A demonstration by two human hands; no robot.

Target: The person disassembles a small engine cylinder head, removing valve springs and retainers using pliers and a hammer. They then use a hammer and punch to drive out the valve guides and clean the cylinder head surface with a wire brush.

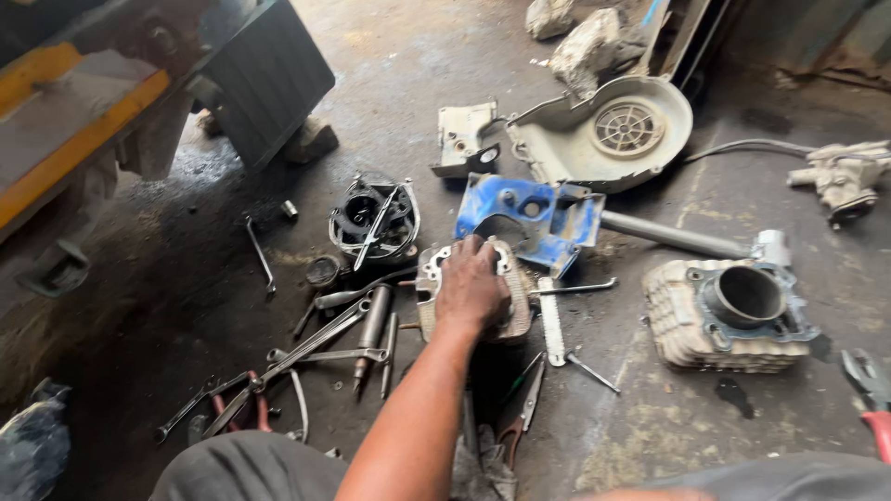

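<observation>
My left hand (471, 286) reaches forward from between my knees and lies on top of a grey metal cylinder head (429, 289) on the floor, fingers curled over its far edge. Just beyond it is a blue metal bracket (529, 213) with a grey tube (668, 235) running to the right. A finned cylinder block (719, 315) with a round bore stands to the right. My right hand is out of sight.
Several spanners and a socket bar (306, 353) lie to the left, with a round dark engine part (374, 220) behind them. A white fan cover (603, 134) sits at the back, a carburettor (840, 176) far right, red-handled pliers (872, 399) at the right edge, and pliers (520, 413) by my arm.
</observation>
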